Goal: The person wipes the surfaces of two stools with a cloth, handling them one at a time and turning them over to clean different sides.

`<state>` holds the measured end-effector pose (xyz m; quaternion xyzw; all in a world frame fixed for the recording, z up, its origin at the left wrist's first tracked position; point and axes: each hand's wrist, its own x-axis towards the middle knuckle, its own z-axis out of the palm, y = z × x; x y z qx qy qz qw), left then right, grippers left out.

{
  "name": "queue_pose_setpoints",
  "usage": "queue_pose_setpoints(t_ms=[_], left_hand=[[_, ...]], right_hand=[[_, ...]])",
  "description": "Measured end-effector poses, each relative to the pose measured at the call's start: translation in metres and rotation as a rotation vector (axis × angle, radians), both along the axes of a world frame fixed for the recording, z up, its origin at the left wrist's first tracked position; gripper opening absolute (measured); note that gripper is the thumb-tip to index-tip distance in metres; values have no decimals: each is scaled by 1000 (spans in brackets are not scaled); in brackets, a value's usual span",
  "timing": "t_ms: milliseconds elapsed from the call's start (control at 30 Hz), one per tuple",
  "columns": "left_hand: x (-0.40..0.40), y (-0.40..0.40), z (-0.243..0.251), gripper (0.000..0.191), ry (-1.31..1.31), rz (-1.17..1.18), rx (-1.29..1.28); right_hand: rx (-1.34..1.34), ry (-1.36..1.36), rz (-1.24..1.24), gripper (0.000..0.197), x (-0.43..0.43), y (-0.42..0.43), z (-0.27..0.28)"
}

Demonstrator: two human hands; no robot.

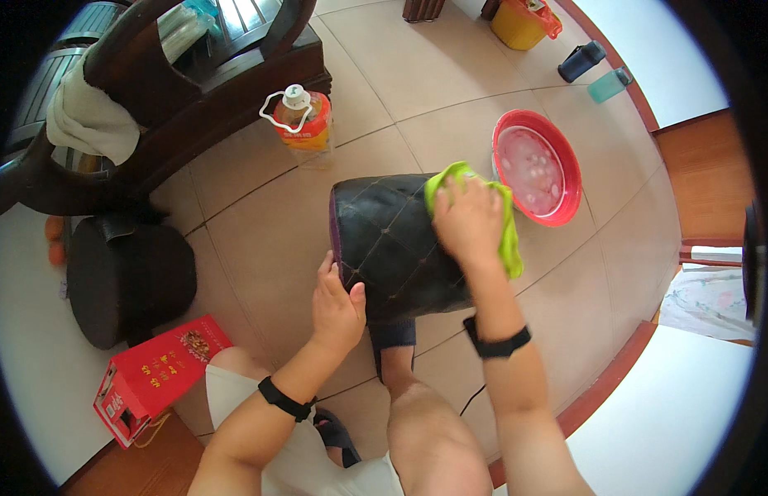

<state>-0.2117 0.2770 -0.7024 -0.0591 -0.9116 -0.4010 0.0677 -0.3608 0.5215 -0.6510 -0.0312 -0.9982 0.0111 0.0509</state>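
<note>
A black quilted stool (390, 242), leather-like with a purple edge at its left end, lies before me above my foot. My left hand (339, 304) rests against its lower left edge, fingers on the rim and thumb raised. With my right hand (470, 217) I press a lime-green cloth (511, 245) onto the stool's right part; the cloth hangs over that end. Just right of the cloth stands a red basin (573, 180) holding cloudy, sudsy water. The stool's far right end is partly hidden by my hand and the cloth.
A plastic jug with a white handle (304, 127) stands near a dark wooden bench (235, 77). At left are a black round stool (135, 279) and a red gift box (166, 372). Two bottles (581, 61) (609, 85) and a yellow bin (519, 26) stand by the far wall.
</note>
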Motion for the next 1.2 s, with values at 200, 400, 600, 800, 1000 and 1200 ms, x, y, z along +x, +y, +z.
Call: queue_pose_setpoints(t_ms=[200, 400, 600, 800, 1000, 1200], left_hand=[[10, -8, 3, 54, -55, -91, -151], [-4, -16, 12, 51, -35, -94, -27], [4, 5, 14, 53, -170, -73, 67], [-3, -21, 23, 58, -132, -282, -448], [-34, 5, 54, 55, -381, 34, -52], [-57, 3, 55, 70, -366, 210, 180]], right_hand=[[-345, 114, 393, 46, 78, -115, 16], [43, 72, 334, 33, 17, -65, 7], [-23, 198, 54, 38, 67, -3, 17], [-574, 56, 366, 44, 75, -124, 10], [-54, -141, 298, 27, 10, -45, 26], [-124, 153, 164, 43, 71, -20, 21]])
